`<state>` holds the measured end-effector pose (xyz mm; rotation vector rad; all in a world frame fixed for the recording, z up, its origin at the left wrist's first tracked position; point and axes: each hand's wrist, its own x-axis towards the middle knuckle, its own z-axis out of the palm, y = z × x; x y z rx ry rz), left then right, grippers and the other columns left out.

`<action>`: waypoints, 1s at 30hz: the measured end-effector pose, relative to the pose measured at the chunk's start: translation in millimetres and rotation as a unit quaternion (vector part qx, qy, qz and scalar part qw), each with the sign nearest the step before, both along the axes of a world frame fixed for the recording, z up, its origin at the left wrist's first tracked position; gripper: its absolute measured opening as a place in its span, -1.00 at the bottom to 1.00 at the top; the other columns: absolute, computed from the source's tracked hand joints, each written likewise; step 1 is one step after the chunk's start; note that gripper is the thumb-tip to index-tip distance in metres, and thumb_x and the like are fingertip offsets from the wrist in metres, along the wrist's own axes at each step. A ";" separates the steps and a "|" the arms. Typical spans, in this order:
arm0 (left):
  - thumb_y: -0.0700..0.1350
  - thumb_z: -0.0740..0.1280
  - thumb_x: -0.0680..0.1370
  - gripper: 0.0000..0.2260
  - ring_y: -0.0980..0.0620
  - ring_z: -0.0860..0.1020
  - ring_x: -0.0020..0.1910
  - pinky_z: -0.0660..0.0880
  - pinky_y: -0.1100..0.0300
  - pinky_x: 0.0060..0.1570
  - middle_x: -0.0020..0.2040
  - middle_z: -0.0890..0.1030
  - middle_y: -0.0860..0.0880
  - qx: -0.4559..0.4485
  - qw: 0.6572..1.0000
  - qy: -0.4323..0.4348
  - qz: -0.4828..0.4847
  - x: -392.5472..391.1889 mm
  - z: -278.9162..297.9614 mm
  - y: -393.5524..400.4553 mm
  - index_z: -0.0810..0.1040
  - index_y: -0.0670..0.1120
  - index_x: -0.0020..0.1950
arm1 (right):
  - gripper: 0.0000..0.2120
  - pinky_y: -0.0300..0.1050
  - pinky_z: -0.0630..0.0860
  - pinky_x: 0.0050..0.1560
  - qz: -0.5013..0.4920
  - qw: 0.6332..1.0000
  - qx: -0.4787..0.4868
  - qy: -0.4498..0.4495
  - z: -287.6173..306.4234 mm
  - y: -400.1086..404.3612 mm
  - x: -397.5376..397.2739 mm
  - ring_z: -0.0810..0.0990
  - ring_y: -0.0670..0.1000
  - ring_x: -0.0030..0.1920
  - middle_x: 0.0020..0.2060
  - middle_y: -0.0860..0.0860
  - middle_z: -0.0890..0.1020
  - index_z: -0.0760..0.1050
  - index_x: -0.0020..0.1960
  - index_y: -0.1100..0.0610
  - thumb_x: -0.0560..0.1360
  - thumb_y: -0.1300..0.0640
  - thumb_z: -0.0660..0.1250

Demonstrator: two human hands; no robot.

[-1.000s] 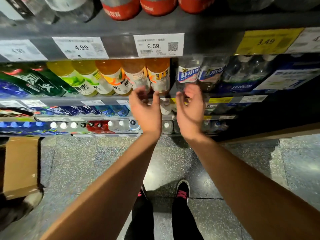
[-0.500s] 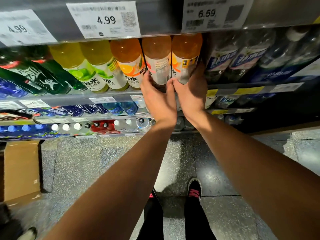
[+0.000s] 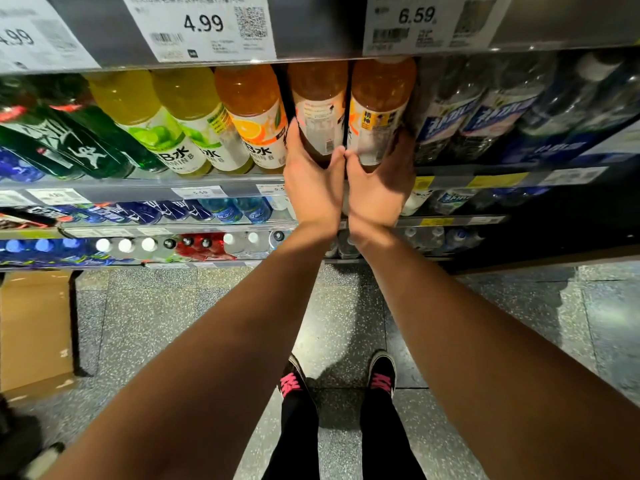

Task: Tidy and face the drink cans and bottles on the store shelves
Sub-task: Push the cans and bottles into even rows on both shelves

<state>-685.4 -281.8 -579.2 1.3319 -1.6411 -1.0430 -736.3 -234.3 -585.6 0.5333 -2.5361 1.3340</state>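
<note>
On the shelf just under the 6.59 price tag [image 3: 429, 22], two orange drink bottles stand side by side, and each of the hands grips one low on its body: the left hand [image 3: 311, 188] curls round the left orange bottle [image 3: 320, 109], the right hand [image 3: 379, 187] round the right orange bottle [image 3: 379, 112]. The thumbs touch between the bottles, and a third orange bottle [image 3: 254, 112] stands ungripped just left of the pair
</note>
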 end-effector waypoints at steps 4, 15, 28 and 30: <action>-0.12 0.48 0.40 -0.29 -0.02 0.45 0.42 0.39 -0.02 0.42 0.40 0.50 -0.09 0.004 0.999 0.006 -0.032 -2.3 -5.6 -8.0 0.30 -0.16 0.51 | -0.33 0.07 0.63 -0.01 0.003 1.000 -0.010 0.019 0.1 0.8 -1.8 0.68 0.26 0.00 0.10 0.31 0.65 0.50 0.26 0.42 0.35 -0.07 0.41; -0.15 0.48 0.45 -0.36 -0.06 0.51 0.31 0.45 -0.06 0.33 0.30 0.53 -0.14 -0.007 0.999 -0.003 -0.054 -9.4 -6.9 -17.9 0.25 -0.22 0.44 | -0.33 0.15 0.60 0.10 0.024 1.000 -0.005 -0.010 -4.3 7.1 -1.8 0.66 0.29 0.09 0.14 0.33 0.62 0.47 0.29 0.44 0.35 0.06 0.55; -0.05 0.50 0.35 -0.32 -0.11 0.48 0.27 0.44 0.05 0.25 0.23 0.52 -0.15 -0.077 0.995 -0.046 -0.046 -9.8 -3.3 -10.9 0.37 -0.24 0.39 | -0.35 0.23 0.58 0.06 0.015 0.999 -0.035 -0.026 -3.0 12.3 2.4 0.64 0.27 0.12 0.19 0.25 0.62 0.47 0.33 0.35 0.39 -0.06 0.31; -0.10 0.49 0.37 -0.35 -0.09 0.52 0.23 0.49 0.03 0.21 0.22 0.53 -0.12 -0.058 0.996 -0.023 -0.061 -9.2 -1.6 -10.5 0.33 -0.23 0.38 | -0.38 0.23 0.56 0.12 0.025 0.998 -0.030 -0.046 -2.5 13.7 2.6 0.62 0.27 0.17 0.23 0.25 0.60 0.46 0.36 0.34 0.42 -0.02 0.35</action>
